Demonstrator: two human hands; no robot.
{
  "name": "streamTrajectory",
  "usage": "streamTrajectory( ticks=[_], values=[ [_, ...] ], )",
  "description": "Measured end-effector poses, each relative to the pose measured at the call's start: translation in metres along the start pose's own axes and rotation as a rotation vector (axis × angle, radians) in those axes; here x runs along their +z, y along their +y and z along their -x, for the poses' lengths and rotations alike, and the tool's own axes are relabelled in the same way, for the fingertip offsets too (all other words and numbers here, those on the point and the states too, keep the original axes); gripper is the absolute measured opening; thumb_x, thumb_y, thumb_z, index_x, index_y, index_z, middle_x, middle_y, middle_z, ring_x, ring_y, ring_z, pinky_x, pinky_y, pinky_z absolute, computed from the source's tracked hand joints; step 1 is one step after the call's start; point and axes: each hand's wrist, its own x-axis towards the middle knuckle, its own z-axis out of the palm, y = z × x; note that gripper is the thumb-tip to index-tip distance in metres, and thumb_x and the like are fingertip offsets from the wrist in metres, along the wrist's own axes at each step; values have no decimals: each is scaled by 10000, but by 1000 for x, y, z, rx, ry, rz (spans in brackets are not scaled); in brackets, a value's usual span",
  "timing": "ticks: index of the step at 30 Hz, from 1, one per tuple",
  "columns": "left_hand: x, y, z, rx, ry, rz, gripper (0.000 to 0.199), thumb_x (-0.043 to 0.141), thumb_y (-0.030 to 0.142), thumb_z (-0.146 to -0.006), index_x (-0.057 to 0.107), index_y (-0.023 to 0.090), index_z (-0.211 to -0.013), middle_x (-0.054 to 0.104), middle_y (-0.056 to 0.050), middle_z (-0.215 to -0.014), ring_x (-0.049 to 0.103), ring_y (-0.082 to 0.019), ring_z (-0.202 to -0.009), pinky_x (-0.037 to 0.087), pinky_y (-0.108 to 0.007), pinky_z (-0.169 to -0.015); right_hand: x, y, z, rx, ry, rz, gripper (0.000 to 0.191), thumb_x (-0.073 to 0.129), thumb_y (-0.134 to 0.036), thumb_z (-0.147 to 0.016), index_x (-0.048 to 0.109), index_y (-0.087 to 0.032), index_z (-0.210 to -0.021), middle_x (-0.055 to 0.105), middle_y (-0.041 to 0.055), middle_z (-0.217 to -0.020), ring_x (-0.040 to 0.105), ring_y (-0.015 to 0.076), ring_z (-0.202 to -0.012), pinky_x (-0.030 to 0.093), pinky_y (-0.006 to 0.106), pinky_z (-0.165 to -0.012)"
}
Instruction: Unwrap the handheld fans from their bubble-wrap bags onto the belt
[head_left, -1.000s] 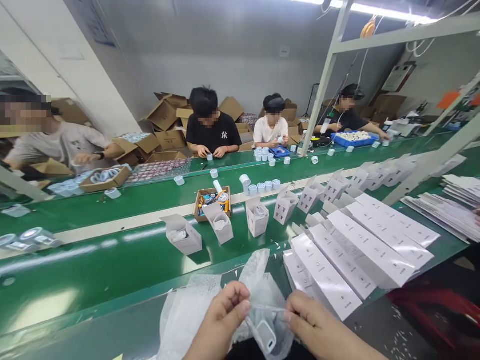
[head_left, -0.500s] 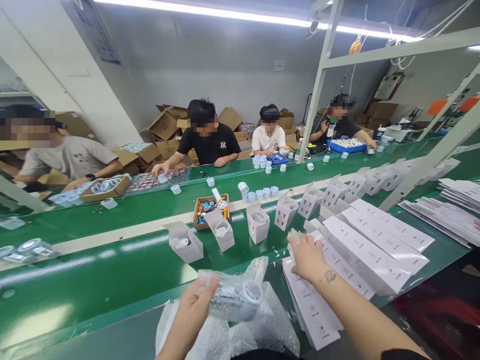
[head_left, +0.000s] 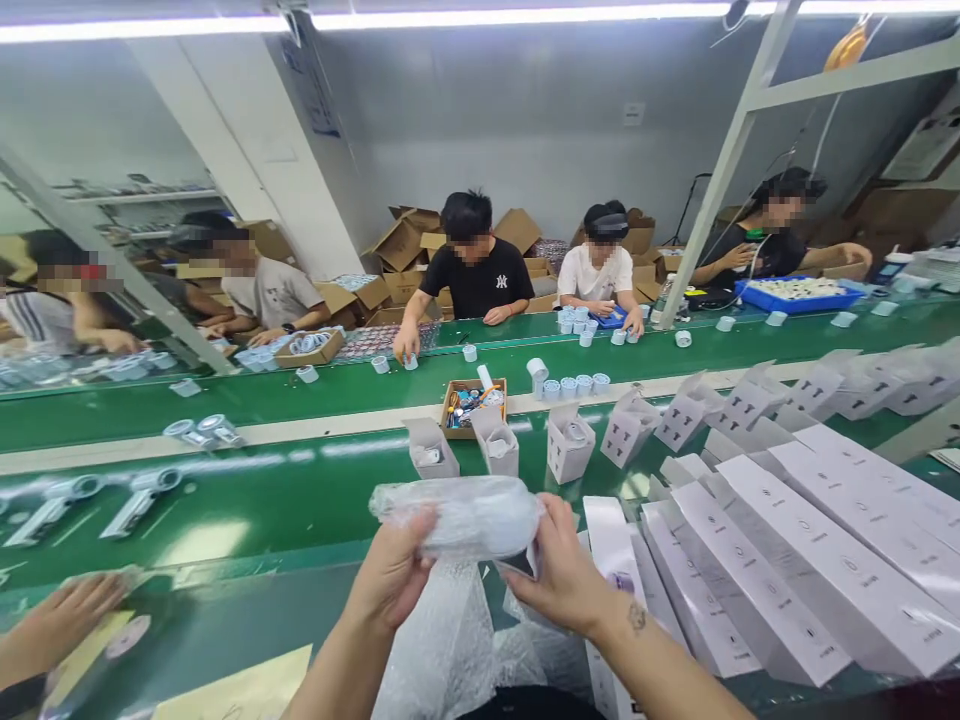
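Green work surface (head_left: pixel 292 500), full width. Co-workers (head_left: pixel 484 280) along its far side. Folded white cartons (head_left: pixel 817 570), overlapping in a slanting row, near right. Crumpled bubble wrap (head_left: pixel 435 645), near centre, below the hands. Open small white boxes (head_left: pixel 571 455), middle, running right. Cardboard tray (head_left: pixel 455 434) of mixed small parts, just beyond them. Left hand (head_left: pixel 394 575): partly closed, thumb and fingers pinching left part of wrapped item, wrap jutting left past the grip. Right hand (head_left: pixel 562 570): partly open, thumb and fingers spread about its right end; thumb's exact contact unclear. Wrapped item (head_left: pixel 476 518): pale, in clear film, roughly level, bulk between both grips. Pale handled devices (head_left: pixel 142 503), left. White cups (head_left: pixel 576 386), far of the boxes.
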Motion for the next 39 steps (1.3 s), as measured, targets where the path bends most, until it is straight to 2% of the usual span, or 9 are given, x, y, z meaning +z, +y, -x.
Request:
streamTrajectory(
  ticks=[6, 12, 17, 19, 22, 26, 33, 36, 39],
  values=[
    [-15, -13, 9, 166, 15, -432, 432, 857, 413, -489, 640, 135, -740, 610, 13, -623, 493, -101, -512, 375, -194, -373, 47, 50, 30, 88, -42, -130, 502, 699, -208, -681, 460, -175, -1121, 406, 138, -1234, 434, 321, -1241, 393, 501, -1076],
    [0, -37, 25, 203, -41, -657, 404, 751, 487, -591, 593, 186, -809, 610, 22, -659, 525, -136, -522, 437, -244, -407, 32, 59, 37, 142, -202, -210, 710, 688, -243, -701, 382, -213, -1341, 433, 123, -1361, 415, 305, -1330, 332, 464, -1132],
    [-1, -50, 30, 340, 17, -1107, 312, 553, 500, -787, 566, 199, -864, 631, -26, -734, 605, -196, -613, 511, -326, -576, 15, 54, 45, 289, -289, -150, 677, 695, -220, -656, 387, -195, -1259, 542, 121, -1255, 560, 291, -1167, 436, 433, -1011],
    [12, -49, 34, 442, -65, -1448, 215, 493, 397, -855, 575, 199, -863, 656, -74, -860, 651, -240, -816, 518, -358, -733, 14, 55, 49, 315, -292, -131, 622, 690, -213, -655, 395, -194, -1203, 561, 118, -1216, 592, 279, -1100, 460, 428, -967],
    [51, -46, 39, 385, -246, -1896, 170, 451, 236, -876, 593, 189, -959, 659, -104, -973, 666, -262, -906, 509, -369, -768, 17, 56, 53, 284, -291, -141, 601, 688, -195, -650, 396, -218, -1175, 520, 116, -1293, 578, 270, -1131, 451, 431, -987],
    [86, -51, 44, 198, -339, -2054, 302, 474, 235, -899, 560, 126, -1167, 670, -169, -1054, 679, -304, -943, 516, -399, -778, 22, 60, 58, 166, -295, -202, 663, 675, -154, -631, 387, -215, -1226, 495, 127, -1335, 526, 290, -1228, 410, 453, -1050],
    [23, -114, 57, 482, -684, -1935, 581, 638, 411, -849, 445, 285, -1382, 556, -103, -1366, 388, -361, -1340, 285, -601, -1088, 27, 82, 78, 290, -214, -370, 591, 655, -230, -721, 355, -211, -1229, 552, 125, -1258, 561, 281, -1195, 430, 458, -1035],
    [6, -145, 45, 497, -646, -2006, 543, 619, 324, -870, 446, 243, -1378, 657, -112, -1163, 456, -373, -1260, 319, -625, -1045, 24, 81, 79, 290, -245, -374, 613, 686, -240, -702, 382, -206, -1233, 494, 157, -1342, 500, 311, -1272, 351, 514, -1110],
    [3, -144, 33, 609, -634, -1964, 298, 532, 181, -898, 567, 214, -1192, 692, -67, -942, 574, -272, -1001, 460, -443, -921, 19, 78, 72, 261, -191, -496, 675, 719, -289, -702, 380, -216, -1281, 456, 158, -1389, 443, 315, -1330, 327, 526, -1136]
  ],
)
